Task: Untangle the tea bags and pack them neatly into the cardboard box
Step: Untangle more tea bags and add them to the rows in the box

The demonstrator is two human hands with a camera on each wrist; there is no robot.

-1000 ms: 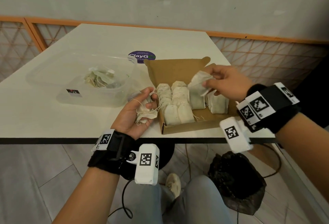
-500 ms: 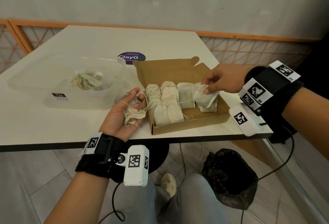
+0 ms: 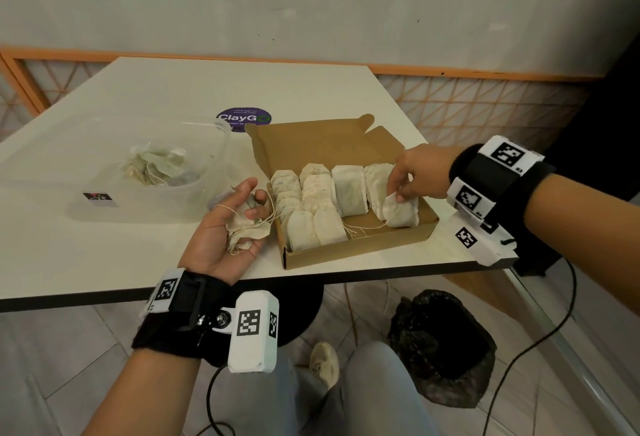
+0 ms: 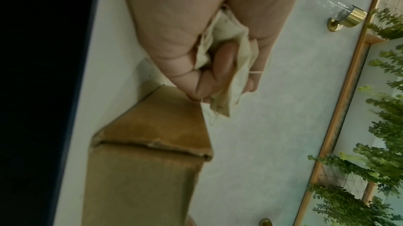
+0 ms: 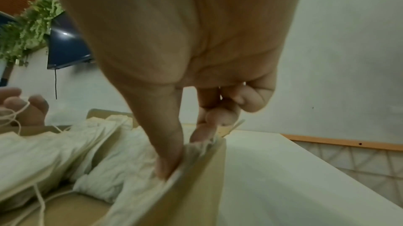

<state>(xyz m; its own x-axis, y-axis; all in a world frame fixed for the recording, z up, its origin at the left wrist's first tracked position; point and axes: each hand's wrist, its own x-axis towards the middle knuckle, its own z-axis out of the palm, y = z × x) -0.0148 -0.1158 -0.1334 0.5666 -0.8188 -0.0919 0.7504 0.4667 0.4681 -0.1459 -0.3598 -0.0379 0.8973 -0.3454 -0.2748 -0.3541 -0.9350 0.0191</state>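
Both hands are busy with tea bags. Left hand [image 3: 225, 227] lies palm up at the near edge of the tabletop [image 3: 104, 255], just left of the cardboard box [image 3: 346, 252], its fingers curled round a small tangled clump of tea bags [image 3: 246, 231] with loose strings looping over the fingers; the left wrist view shows the same crumpled bags [image 4: 226, 61] squeezed between thumb and fingers, a thread wound round one finger, and a brown corner of the box [image 4: 152, 126] close below. Right hand [image 3: 415, 175] reaches down into the right end of the box, thumb and fingertips pinching the top edge of a single tea bag [image 3: 400, 210] that stands tilted against the right wall; in the right wrist view the thumb [image 5: 167, 152] presses this bag [image 5: 191, 150] against the inside of the cardboard wall [image 5: 196, 186].

Inside the open box, whose lid flap stands up at the back, packed tea bags [image 3: 318, 207] lie in overlapping rows that fill the left and middle parts, with a few strings trailing across the bare floor near the front right.

Well to the left on the tabletop sits a clear plastic container [image 3: 145, 207] holding a loose heap of more tea bags [image 3: 156, 167]. A purple round sticker [image 3: 244, 118] lies on the tabletop behind the box
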